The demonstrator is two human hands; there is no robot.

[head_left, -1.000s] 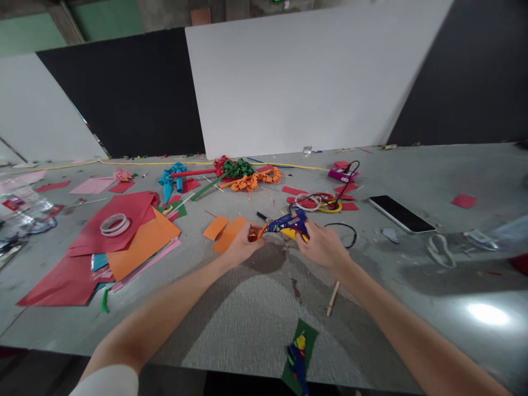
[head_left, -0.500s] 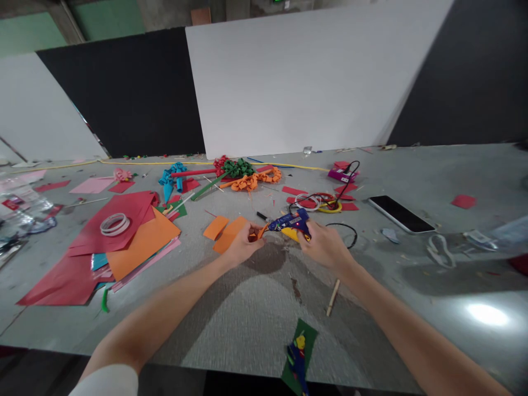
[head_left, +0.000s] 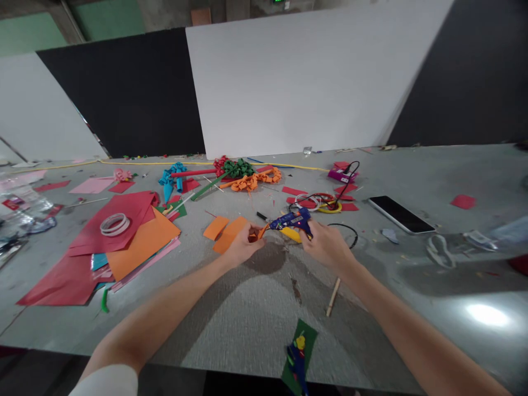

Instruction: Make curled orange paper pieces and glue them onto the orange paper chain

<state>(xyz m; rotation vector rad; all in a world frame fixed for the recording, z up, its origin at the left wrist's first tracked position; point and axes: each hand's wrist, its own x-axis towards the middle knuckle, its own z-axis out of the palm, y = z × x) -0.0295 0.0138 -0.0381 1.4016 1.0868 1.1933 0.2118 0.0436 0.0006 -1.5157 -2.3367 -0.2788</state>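
My right hand (head_left: 324,242) is wrapped round the grip of a blue hot glue gun (head_left: 293,219), its nozzle pointing left. A small red light glows on the gun's body. Between the fingers of my left hand (head_left: 244,245) is a bent piece of orange paper (head_left: 261,231), and the nozzle tip is at or right beside its edge. Whether they touch I cannot tell. Under and beyond my left hand lie orange paper pieces (head_left: 216,227). A yellow object (head_left: 291,235) lies below the glue gun, partly hidden.
Red and orange sheets with a tape roll (head_left: 114,224) lie at left. Paper flowers (head_left: 239,168) rest at the back. Cables (head_left: 317,202), a phone (head_left: 402,214) and a clear bottle (head_left: 507,234) are on the right. A wooden stick (head_left: 333,297) lies near my right forearm.
The glue gun and my right hand have shifted very slightly to the right. My left hand keeps its place with the orange paper.
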